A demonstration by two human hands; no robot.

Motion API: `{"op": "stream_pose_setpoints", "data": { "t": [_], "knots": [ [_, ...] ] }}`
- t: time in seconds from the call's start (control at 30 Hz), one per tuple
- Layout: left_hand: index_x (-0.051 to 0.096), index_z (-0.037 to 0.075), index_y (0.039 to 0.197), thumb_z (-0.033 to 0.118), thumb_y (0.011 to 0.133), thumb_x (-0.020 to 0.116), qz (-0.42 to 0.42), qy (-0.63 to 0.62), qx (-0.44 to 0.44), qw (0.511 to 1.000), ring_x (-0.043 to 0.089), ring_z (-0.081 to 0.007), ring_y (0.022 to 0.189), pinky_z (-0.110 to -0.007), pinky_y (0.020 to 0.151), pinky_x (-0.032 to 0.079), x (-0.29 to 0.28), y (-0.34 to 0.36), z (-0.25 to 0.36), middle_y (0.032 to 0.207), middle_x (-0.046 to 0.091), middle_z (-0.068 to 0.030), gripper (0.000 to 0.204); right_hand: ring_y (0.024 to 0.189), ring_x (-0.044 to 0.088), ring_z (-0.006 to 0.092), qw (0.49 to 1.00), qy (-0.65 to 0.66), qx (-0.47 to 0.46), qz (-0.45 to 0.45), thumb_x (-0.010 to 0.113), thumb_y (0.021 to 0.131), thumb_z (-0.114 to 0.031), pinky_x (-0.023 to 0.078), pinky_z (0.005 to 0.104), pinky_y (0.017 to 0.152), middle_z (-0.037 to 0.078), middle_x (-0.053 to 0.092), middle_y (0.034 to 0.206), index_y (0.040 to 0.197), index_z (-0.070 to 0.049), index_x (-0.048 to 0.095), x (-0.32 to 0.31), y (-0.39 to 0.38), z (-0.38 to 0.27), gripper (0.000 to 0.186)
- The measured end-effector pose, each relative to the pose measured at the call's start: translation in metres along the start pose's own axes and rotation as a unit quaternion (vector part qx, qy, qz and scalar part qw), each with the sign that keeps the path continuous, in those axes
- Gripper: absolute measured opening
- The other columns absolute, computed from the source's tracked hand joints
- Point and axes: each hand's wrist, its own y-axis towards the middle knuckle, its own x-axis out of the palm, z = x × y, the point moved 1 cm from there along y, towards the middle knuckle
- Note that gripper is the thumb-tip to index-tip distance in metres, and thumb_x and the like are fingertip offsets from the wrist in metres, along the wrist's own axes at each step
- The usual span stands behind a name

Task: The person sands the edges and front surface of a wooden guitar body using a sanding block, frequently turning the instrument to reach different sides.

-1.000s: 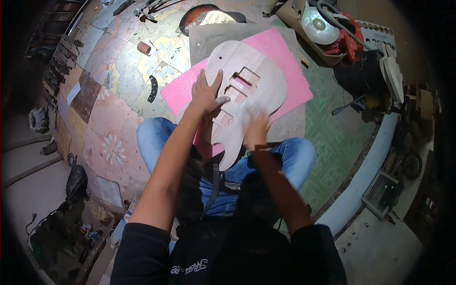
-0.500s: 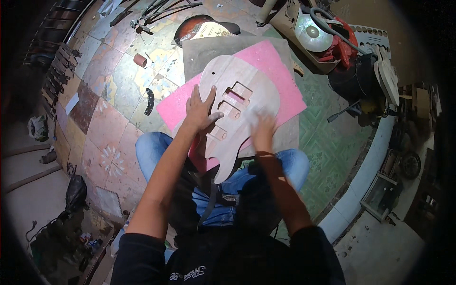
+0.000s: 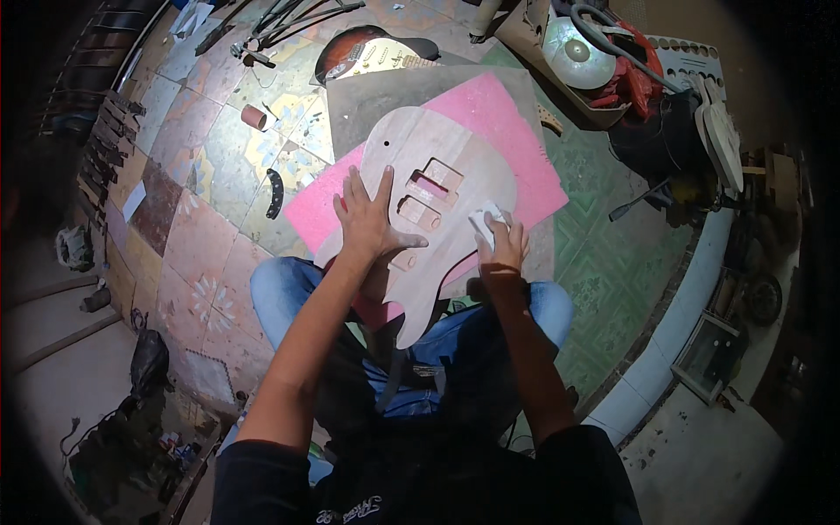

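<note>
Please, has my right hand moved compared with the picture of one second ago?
Yes. Judged against the pink foam sheet, your right hand has moved to the right, nearer to the sheet's right corner.

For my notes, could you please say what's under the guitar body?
A pink sheet, also visible through one cutout, over a grey sheet; the guitar body covers the rest.

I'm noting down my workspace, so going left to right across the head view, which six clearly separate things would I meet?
White paper sheet, reddish-brown tube, black curved strip, left hand, right hand, pearly round object.
</note>
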Motion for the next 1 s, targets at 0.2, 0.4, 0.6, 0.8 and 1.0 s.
{"op": "stream_pose_setpoints", "data": {
  "t": [0.2,0.4,0.6,0.8,1.0],
  "knots": [
    [0.024,0.023,0.165,0.076,0.037,0.09,-0.001,-0.004,0.014,1.0,0.018,-0.0614,0.149,-0.075,0.112,0.024,0.006,0.002,0.007,0.161,0.014,-0.0434,0.154,0.119,0.055,0.0426,0.991,0.067,0.114,0.029,0.076,0.088,-0.02,0.042,0.0563,0.102,0.018,0.06,0.13,0.13,-0.015,0.065,-0.021,0.09,0.006,0.044],
    [0.023,0.023,0.166,0.077,0.038,0.09,-0.012,0.003,0.001,1.0,0.018,-0.0628,0.148,-0.075,0.113,0.023,0.002,0.003,0.001,0.161,0.013,-0.0437,0.154,0.118,0.056,0.0405,0.995,0.069,0.001,0.066,0.074,0.089,-0.018,0.043,0.0535,0.102,0.016,0.063,0.125,0.129,-0.011,0.065,-0.008,0.005,0.016,0.042],
    [0.018,0.022,0.167,0.083,0.039,0.086,-0.021,-0.002,0.019,1.0,0.016,-0.0626,0.149,-0.077,0.111,0.022,0.009,0.006,0.01,0.161,0.01,-0.0455,0.157,0.121,0.055,0.0418,0.985,0.103,0.133,0.028,0.073,0.089,-0.017,0.042,0.0535,0.105,0.016,0.062,0.127,0.132,-0.015,0.063,-0.012,0.096,0.04,0.044],
    [0.019,0.025,0.167,0.076,0.037,0.091,-0.023,0.012,0.002,1.0,0.018,-0.0622,0.149,-0.074,0.114,0.022,0.002,0.005,0.001,0.162,0.011,-0.0423,0.157,0.119,0.057,0.0428,0.996,0.045,0.062,0.044,0.074,0.09,-0.021,0.045,0.053,0.101,0.018,0.061,0.128,0.127,-0.01,0.064,-0.009,0.013,0.009,0.039],
    [0.02,0.024,0.166,0.076,0.036,0.091,-0.023,-0.007,0.0,1.0,0.018,-0.0621,0.149,-0.075,0.112,0.023,0.006,0.003,0.012,0.162,0.011,-0.0422,0.157,0.122,0.054,0.0429,0.984,0.104,0.139,0.029,0.073,0.09,-0.02,0.042,0.0517,0.105,0.017,0.061,0.126,0.132,-0.011,0.062,-0.015,0.079,0.044,0.044]
  ]
}}
